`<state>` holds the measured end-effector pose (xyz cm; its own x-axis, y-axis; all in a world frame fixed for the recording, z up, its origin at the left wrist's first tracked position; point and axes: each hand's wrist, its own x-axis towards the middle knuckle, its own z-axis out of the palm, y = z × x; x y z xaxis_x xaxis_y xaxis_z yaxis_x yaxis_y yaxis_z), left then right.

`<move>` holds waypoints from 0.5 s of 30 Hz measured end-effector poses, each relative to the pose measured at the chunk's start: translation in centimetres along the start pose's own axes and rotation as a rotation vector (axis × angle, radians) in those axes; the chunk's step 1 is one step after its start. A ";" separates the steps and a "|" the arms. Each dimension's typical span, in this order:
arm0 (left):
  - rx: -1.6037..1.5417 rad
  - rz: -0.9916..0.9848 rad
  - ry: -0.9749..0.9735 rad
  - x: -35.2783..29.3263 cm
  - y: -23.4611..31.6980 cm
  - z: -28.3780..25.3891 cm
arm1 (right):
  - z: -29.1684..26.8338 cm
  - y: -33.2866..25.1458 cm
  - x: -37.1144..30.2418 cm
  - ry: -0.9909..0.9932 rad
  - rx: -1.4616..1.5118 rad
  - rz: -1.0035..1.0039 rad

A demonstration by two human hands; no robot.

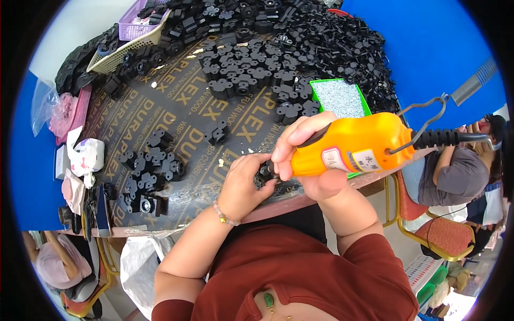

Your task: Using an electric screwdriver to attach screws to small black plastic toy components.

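My right hand (325,184) is wrapped round an orange electric screwdriver (369,134) with a black cord. Its body lies slanted, with the working end toward my left hand (238,182). The left fingers are closed on a small black plastic part (265,172) by the table's near edge. Both hands meet at that part, and the fingers hide most of it along with the screwdriver's tip. Just beyond the screwdriver, a green tray (366,105) holds many small silvery pieces that look like screws.
Black plastic parts (235,64) are stacked mid-table, with a heap of smaller black pieces (342,48) at far right. A loose group of black parts (152,166) lies left. Baskets (128,29) stand far left; a tissue pack (88,155) sits by the left edge. People sit at both sides.
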<state>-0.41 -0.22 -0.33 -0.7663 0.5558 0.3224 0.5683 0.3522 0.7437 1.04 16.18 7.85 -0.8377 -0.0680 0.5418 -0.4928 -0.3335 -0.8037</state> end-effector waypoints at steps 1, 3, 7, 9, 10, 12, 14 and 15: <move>0.001 0.002 -0.004 0.0 -0.1 0.0 | 0.0 -0.1 0.1 0.004 -0.006 0.008; -0.002 0.013 0.006 0.0 -0.1 0.1 | 0.1 -0.3 0.2 0.007 -0.011 0.017; -0.008 0.031 0.013 0.0 -0.2 0.1 | 0.3 -0.1 0.3 0.001 -0.037 0.048; -0.015 0.026 0.010 0.0 -0.2 0.1 | 0.5 0.0 0.4 0.001 -0.042 0.076; -0.021 0.023 0.007 0.0 -0.2 0.1 | 0.6 0.1 0.6 -0.005 -0.031 0.087; -0.021 0.043 0.016 0.0 -1.2 0.7 | 1.0 0.7 0.8 -0.023 0.006 0.061; -0.015 0.058 0.029 -0.3 -1.8 1.0 | 0.8 1.0 1.2 -0.115 0.031 0.056; 0.017 0.085 0.026 -0.4 -1.8 1.0 | 1.1 1.4 1.0 -0.076 0.050 0.079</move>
<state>-0.84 -0.28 -2.36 -0.7225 0.5646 0.3990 0.6362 0.3172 0.7033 -0.23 14.63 7.47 -0.8524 -0.1666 0.4956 -0.4115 -0.3710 -0.8325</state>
